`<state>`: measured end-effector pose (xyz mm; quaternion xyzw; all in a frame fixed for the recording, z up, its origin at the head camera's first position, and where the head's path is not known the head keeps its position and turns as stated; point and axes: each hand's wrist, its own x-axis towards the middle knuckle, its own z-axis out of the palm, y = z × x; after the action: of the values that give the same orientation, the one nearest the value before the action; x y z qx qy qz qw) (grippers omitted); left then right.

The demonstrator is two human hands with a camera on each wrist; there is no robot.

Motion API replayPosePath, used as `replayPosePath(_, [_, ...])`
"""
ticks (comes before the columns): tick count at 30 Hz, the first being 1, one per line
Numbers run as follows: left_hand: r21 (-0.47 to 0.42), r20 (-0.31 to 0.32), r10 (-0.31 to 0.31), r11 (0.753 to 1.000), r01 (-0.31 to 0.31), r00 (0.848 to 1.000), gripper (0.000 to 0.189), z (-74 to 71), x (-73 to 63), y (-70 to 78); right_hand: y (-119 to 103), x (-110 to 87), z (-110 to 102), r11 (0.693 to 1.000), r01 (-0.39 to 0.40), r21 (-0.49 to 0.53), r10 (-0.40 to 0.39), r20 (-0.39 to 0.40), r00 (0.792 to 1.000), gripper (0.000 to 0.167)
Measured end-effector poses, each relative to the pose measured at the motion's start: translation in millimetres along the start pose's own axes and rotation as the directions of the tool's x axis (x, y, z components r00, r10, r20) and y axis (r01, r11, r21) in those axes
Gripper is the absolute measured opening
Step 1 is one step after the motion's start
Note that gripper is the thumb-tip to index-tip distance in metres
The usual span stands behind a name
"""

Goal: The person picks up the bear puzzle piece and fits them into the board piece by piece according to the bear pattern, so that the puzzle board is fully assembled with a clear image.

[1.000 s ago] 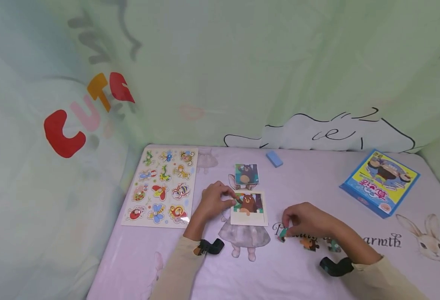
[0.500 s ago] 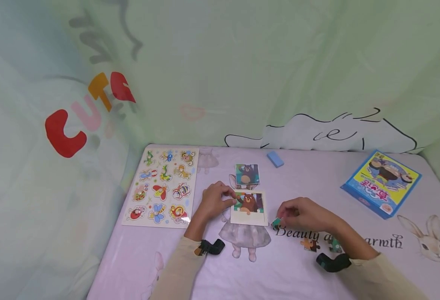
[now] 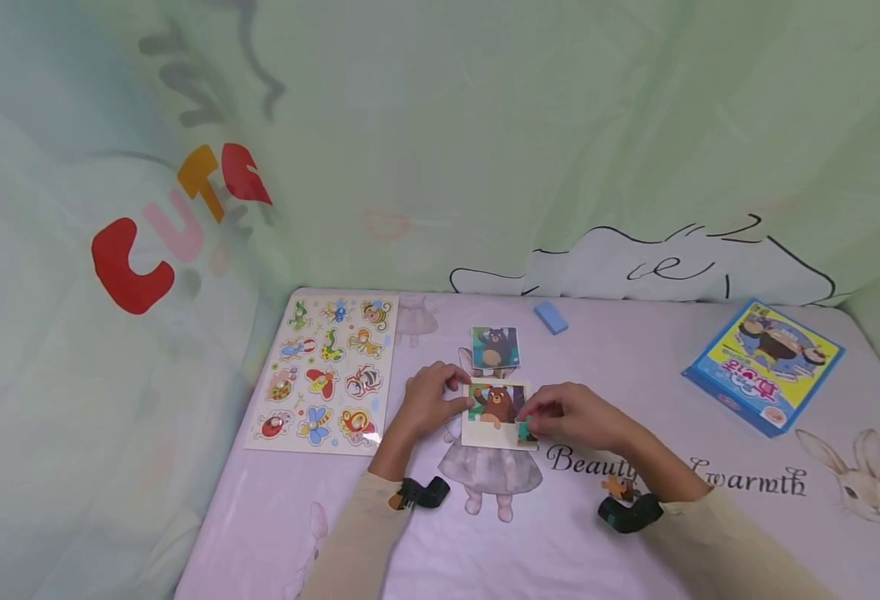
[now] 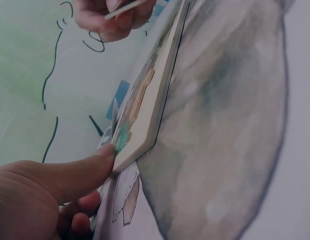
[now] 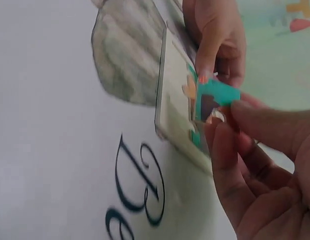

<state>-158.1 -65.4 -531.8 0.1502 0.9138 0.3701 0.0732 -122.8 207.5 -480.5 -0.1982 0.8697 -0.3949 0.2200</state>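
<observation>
A cream jigsaw puzzle board lies mid-table, its upper part filled with a brown bear picture and its lower strip bare. My left hand grips its left edge, the thumb on the near corner in the left wrist view. Between thumb and fingertips my right hand pinches a teal jigsaw piece over the board's lower right. Just behind the board is a square bear picture card. One loose jigsaw piece shows on the cloth beside my right wrist.
An insect peg puzzle lies at the left. Toward the back edge is a small blue block. A blue and yellow box stands at the right on the printed tablecloth. Curtains hang behind the table.
My right hand has carried the teal jigsaw piece leftward and away from me, from the cloth to above the board's lower right. My left hand has stayed at the board's left edge.
</observation>
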Motion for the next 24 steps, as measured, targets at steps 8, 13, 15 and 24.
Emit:
replayPosePath(8, [-0.009,-0.013,0.012,1.0,-0.012,1.0,0.036,-2.0,0.5,1.3,-6.1,15.2,7.7,0.996,-0.068,0.065,0.069,-0.025,0.997,0.015])
replayPosePath(13, [-0.012,-0.01,0.006,1.0,-0.006,1.0,0.036,-2.2,-0.3,2.2,-8.5,22.4,11.5,0.991,-0.074,0.107,0.08,-0.045,0.996,0.012])
replayPosePath(15, [-0.013,-0.006,0.001,1.0,-0.001,1.0,0.035,-1.9,-0.4,2.2,-9.7,25.4,13.8,0.99,-0.074,0.122,0.081,-0.052,0.995,0.012])
replayPosePath(24, [0.002,-0.02,0.005,1.0,-0.005,1.0,0.034,-0.2,0.7,-0.5,-11.1,39.7,27.0,0.984,-0.072,0.162,0.081,-0.051,0.995,0.016])
